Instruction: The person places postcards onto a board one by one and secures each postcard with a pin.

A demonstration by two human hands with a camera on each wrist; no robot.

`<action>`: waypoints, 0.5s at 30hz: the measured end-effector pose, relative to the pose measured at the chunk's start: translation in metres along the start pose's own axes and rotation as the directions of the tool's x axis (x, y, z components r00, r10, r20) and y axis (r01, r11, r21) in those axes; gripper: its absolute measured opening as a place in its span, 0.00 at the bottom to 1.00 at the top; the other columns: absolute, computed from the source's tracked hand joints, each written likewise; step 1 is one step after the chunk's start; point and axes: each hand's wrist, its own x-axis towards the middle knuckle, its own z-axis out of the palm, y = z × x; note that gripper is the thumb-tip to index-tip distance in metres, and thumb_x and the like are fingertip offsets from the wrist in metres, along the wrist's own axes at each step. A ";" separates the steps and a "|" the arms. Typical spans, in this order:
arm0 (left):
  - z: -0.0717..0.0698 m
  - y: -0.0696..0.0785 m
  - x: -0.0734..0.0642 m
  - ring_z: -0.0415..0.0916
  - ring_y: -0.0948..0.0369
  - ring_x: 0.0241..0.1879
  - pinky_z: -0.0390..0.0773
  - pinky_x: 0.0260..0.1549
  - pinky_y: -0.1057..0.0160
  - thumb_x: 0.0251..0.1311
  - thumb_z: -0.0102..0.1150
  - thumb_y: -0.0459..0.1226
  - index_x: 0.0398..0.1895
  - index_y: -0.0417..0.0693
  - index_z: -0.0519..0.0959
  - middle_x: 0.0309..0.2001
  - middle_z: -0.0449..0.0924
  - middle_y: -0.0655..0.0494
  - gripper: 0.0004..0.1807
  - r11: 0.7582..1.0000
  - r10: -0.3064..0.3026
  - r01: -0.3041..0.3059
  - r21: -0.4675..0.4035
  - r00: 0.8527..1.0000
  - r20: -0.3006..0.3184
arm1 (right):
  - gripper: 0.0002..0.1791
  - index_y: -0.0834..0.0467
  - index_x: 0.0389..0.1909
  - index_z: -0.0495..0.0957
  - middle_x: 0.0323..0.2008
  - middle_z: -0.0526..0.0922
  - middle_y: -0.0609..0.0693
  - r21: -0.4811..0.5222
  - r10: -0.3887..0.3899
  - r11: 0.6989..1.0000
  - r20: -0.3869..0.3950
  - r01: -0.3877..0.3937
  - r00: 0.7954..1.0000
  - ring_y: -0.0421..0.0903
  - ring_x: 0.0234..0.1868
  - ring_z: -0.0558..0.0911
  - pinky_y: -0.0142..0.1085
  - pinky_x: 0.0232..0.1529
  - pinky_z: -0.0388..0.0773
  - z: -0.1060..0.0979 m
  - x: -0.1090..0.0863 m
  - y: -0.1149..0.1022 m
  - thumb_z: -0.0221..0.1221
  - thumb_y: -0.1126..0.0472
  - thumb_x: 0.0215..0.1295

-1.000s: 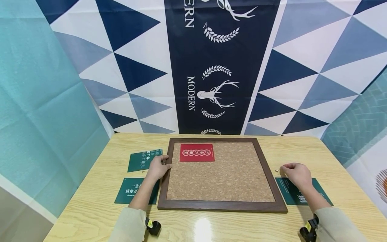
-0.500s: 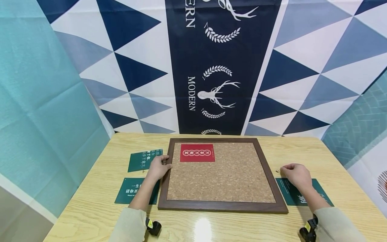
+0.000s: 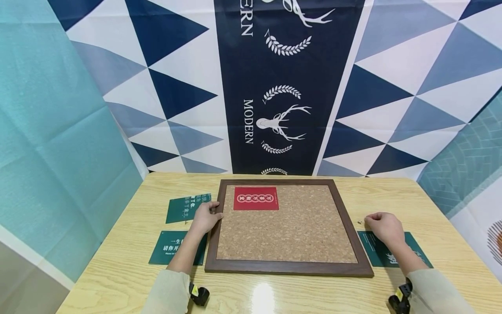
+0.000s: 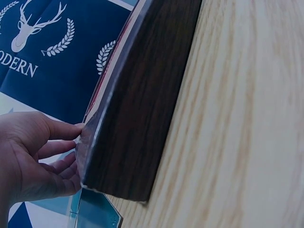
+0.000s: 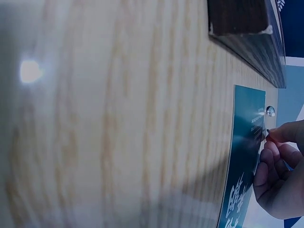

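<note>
A cork board [image 3: 286, 231] with a dark brown wooden frame lies on the table, a red card [image 3: 256, 198] on its upper left. My left hand [image 3: 205, 218] holds the left side of the frame; in the left wrist view the thumb lies at the frame's edge with the fingers curled beside it. To the right of the board, my right hand [image 3: 386, 226] pinches a tiny thumbtack [image 5: 268, 132] between thumb and forefinger, mostly hidden by the fingertips. Another shiny thumbtack [image 5: 270, 111] sits on the table just beyond those fingertips. A green card [image 3: 376, 248] lies partly under the right forearm.
Two more green cards lie left of the board, an upper card [image 3: 182, 209] and a lower card [image 3: 168, 248] partly covered by my left arm. A small pin [image 3: 186, 223] is between them. Behind the wooden table [image 3: 129, 279] hangs a patterned cloth [image 3: 188, 109].
My right hand has shifted very slightly, its fingertips a bit farther from the loose thumbtack. The left hand and the board have stayed in place.
</note>
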 end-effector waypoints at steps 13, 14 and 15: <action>0.000 0.002 -0.001 0.71 0.47 0.56 0.75 0.51 0.48 0.60 0.58 0.33 0.60 0.38 0.71 0.59 0.71 0.40 0.24 1.000 0.002 -0.002 -0.011 1.000 0.003 | 0.20 0.72 0.42 0.78 0.41 0.79 0.69 0.004 -0.014 1.000 0.001 0.014 1.000 0.57 0.35 0.77 0.39 0.28 0.70 -0.004 -0.003 -0.003 0.50 0.57 0.65; 0.000 0.002 -0.001 0.71 0.46 0.56 0.75 0.51 0.48 0.60 0.58 0.33 0.60 0.38 0.71 0.59 0.71 0.40 0.23 1.000 0.002 -0.001 -0.009 1.000 0.003 | 0.20 0.72 0.42 0.78 0.41 0.79 0.69 0.007 -0.014 1.000 0.000 0.014 1.000 0.57 0.35 0.77 0.40 0.28 0.71 -0.004 -0.003 -0.003 0.50 0.57 0.65; 0.000 0.002 -0.001 0.71 0.46 0.56 0.75 0.51 0.48 0.60 0.58 0.33 0.60 0.37 0.71 0.59 0.71 0.40 0.23 1.000 0.003 -0.003 -0.007 1.000 0.002 | 0.20 0.72 0.42 0.78 0.41 0.79 0.69 0.008 -0.014 1.000 -0.001 0.014 1.000 0.57 0.35 0.77 0.41 0.28 0.71 -0.005 -0.003 -0.003 0.50 0.57 0.65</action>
